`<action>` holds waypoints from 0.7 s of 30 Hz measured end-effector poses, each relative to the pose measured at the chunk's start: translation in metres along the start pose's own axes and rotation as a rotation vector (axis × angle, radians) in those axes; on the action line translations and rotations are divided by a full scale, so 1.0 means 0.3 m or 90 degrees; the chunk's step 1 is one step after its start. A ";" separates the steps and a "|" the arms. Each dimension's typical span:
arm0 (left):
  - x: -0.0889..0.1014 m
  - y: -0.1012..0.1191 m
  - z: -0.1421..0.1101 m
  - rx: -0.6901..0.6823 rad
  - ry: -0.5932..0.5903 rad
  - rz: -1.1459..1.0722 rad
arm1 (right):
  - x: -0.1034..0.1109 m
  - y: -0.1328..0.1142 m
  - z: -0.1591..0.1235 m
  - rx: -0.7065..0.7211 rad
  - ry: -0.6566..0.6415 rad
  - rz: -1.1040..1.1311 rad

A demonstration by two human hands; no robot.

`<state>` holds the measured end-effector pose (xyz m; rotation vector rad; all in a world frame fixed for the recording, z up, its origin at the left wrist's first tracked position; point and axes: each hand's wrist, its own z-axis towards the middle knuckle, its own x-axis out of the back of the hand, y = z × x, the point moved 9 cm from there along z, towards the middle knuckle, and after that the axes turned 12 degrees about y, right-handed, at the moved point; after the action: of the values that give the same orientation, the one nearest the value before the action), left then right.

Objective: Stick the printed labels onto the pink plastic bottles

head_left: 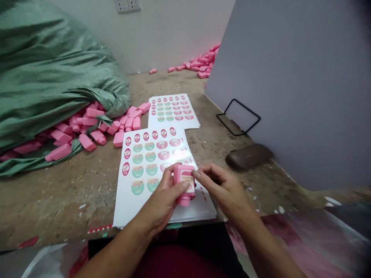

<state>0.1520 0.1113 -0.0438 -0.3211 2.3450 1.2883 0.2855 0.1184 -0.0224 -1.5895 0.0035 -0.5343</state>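
A small pink plastic bottle (184,168) is tilted with its neck toward me, above the front sticker sheet (127,208). My left hand (164,199) is wrapped round it, thumb on its front face. A label (188,181) with a cream middle sits on that face, partly under the thumb. My right hand (224,185) has its fingers curled, and its thumb tip touches the upper right edge of the label and bottle. The sheet carries rows of oval and round stickers in pink, red and green; its right part is partly hidden by my hands.
A big green sack (58,77) at left spills many pink bottles (87,142). A second sticker sheet (174,112) lies behind the first. At right are a black wire frame (239,134), a brown case (249,156) and a grey panel (290,96). More bottles (203,63) lie at the back.
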 end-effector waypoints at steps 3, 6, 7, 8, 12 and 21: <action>0.011 -0.005 0.000 0.018 0.024 0.015 | 0.051 -0.015 0.001 0.069 0.097 -0.093; 0.014 -0.011 -0.007 0.039 0.029 0.020 | 0.050 -0.029 -0.006 0.087 0.114 -0.082; 0.014 -0.010 -0.012 0.037 0.026 0.024 | 0.033 -0.031 -0.008 0.084 0.096 -0.067; 0.014 -0.008 -0.017 0.033 0.023 0.030 | 0.012 -0.031 -0.010 0.076 0.074 -0.051; 0.045 -0.004 -0.043 0.023 0.042 0.076 | -0.064 -0.039 -0.009 0.059 0.013 0.031; 0.453 0.160 -0.265 -0.038 0.231 0.263 | -0.127 -0.024 -0.030 0.098 -0.022 -0.022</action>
<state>-0.0076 0.0714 -0.0369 -0.0927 2.7870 1.6014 0.2465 0.1229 -0.0282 -1.4508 -0.0887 -0.5219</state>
